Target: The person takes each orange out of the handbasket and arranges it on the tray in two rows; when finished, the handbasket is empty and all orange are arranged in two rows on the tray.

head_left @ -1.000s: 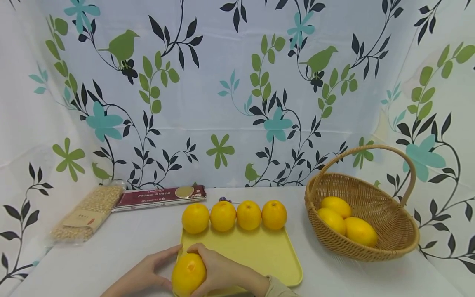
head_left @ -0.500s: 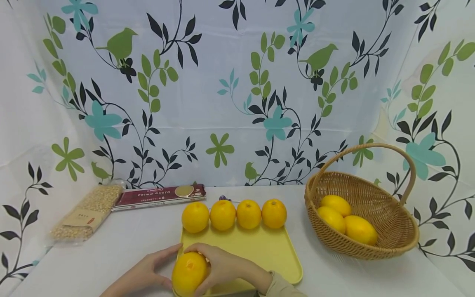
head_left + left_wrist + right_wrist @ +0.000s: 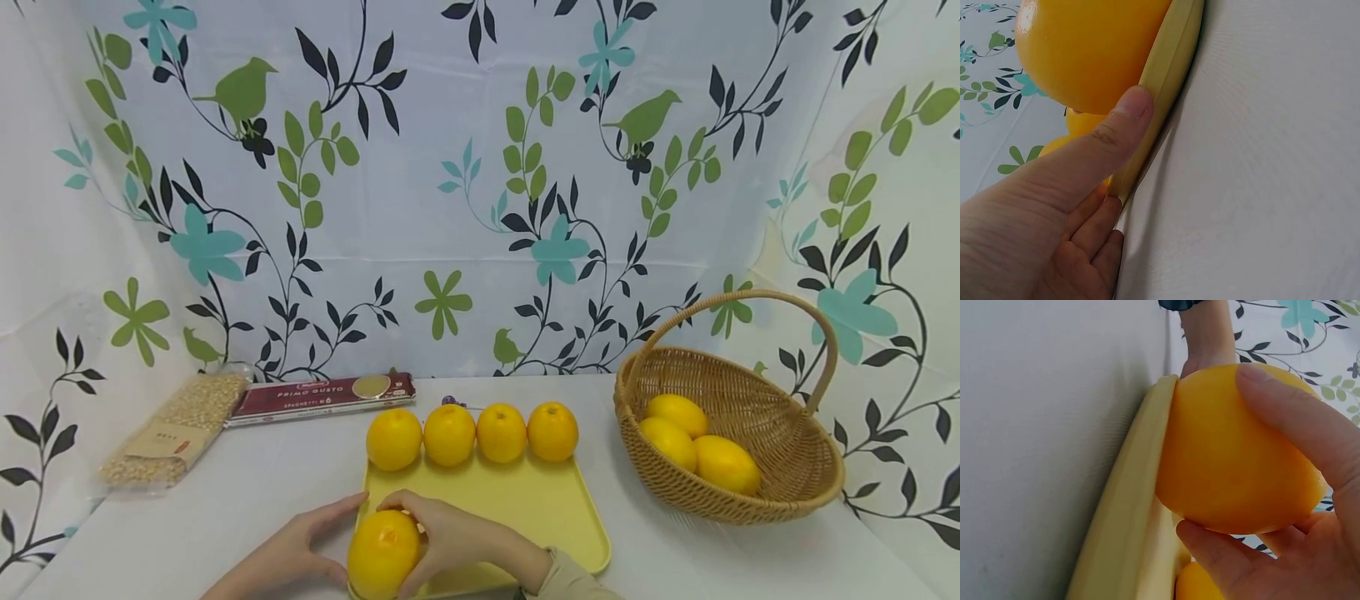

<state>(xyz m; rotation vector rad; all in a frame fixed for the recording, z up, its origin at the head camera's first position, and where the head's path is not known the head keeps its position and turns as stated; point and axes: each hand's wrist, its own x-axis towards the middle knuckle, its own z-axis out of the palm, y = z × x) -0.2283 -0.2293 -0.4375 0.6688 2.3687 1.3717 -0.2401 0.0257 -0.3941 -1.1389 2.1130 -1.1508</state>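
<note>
A large yellow-orange orange (image 3: 382, 554) stands at the near left corner of the yellow tray (image 3: 517, 517), low against its rim. My right hand (image 3: 453, 537) grips it from the right, thumb on the near side and fingers on the far side, as the right wrist view shows on the orange (image 3: 1235, 456). My left hand (image 3: 311, 542) rests along the tray's left edge, thumb and fingers spread apart. In the left wrist view its thumb (image 3: 1132, 112) touches the tray rim (image 3: 1166, 69) beside the fruit. Several oranges (image 3: 450, 435) line the tray's far edge.
On the right, a wicker basket (image 3: 795, 454) with a tall handle holds 3 yellow fruits (image 3: 727, 465). At the back left lie a bag of pale kernels (image 3: 176, 429) and a dark red spaghetti packet (image 3: 322, 397). A small purple item (image 3: 450, 401) sits behind the oranges. Patterned cloth hangs behind.
The orange in my right hand has shifted very slightly, and the right forearm has edged right. My left hand keeps its place at the tray edge.
</note>
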